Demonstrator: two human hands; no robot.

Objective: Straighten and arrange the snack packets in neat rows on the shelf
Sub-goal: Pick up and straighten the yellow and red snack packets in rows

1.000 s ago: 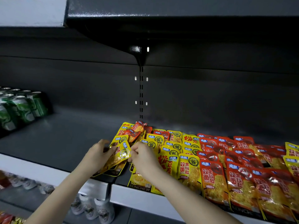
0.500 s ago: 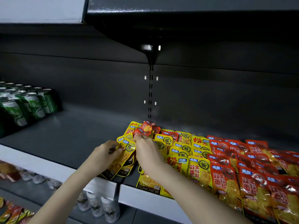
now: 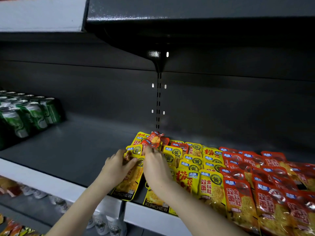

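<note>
Our left hand (image 3: 117, 165) grips the leftmost yellow packet (image 3: 131, 181) at the shelf (image 3: 68, 155) front, while our right hand (image 3: 154, 163) pinches a stray red packet (image 3: 150, 144) lying among the yellows. We judge the rows to the right largely formed; the jumbled back-left corner remains.

A shop: dark metal shelving (image 3: 71, 150) stocked with snack packets (image 3: 211, 183) and green cans (image 3: 34, 114).
</note>
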